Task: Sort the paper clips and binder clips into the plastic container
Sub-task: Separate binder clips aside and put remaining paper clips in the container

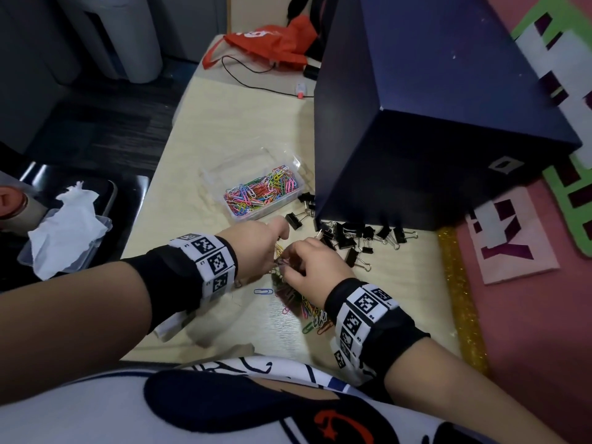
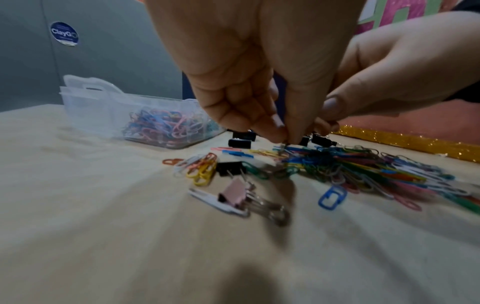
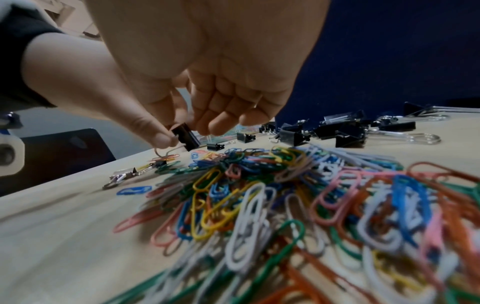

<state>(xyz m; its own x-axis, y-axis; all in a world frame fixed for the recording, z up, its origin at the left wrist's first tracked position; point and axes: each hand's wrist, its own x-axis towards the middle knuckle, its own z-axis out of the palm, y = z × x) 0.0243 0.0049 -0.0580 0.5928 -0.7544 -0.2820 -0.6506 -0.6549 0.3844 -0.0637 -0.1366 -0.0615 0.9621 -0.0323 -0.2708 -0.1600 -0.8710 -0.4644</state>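
A clear plastic container point(image 1: 209, 176) holding coloured paper clips stands mid-table, also seen in the left wrist view point(image 2: 88, 107). In front of it a loose pile of paper clips point(image 1: 307, 310) point(image 3: 259, 195) lies under both hands. My right hand point(image 3: 179, 131) point(image 1: 290, 267) pinches a small black binder clip point(image 3: 185, 136) between thumb and fingers, just above the pile. My left hand point(image 2: 281, 140) point(image 1: 269, 248), fingers curled, pinches a small metal clip part I cannot identify. Several black binder clips point(image 1: 349, 237) point(image 3: 345, 129) lie to the right. A pink binder clip point(image 2: 235, 193) lies near the left hand.
A tall dark blue box point(image 1: 432, 123) stands at the right, right behind the binder clips. A gold glitter strip point(image 1: 461, 299) borders the table's right side. A red bag point(image 1: 272, 40) and a black cable point(image 1: 250, 78) lie at the far end. A tray with tissue point(image 1: 67, 225) sits off the left edge.
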